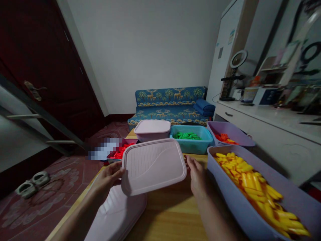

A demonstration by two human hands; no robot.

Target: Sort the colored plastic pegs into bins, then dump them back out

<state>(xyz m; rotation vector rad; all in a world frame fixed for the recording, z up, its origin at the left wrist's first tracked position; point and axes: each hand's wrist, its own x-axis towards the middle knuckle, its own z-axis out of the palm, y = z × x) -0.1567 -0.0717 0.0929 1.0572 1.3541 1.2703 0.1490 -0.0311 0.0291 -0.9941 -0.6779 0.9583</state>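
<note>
Left hand (108,176) grasping pink lid's (152,165) left edge | right hand (197,174) clasping its right edge | lid lifted above wooden counter (170,211) | purple tub (233,197) of yellow pieces (253,182) just right

Both bare forearms are stretched forward from the near edge, wrists slightly raised. The left hand (108,177) is curled in a pinch, thumb on top; the right hand (197,174) is held upright, fingers loosely extended leftward.

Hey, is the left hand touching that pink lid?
Touching. In the head view the left hand has its thumb on the left edge of the pink lid, with no gap.
</note>
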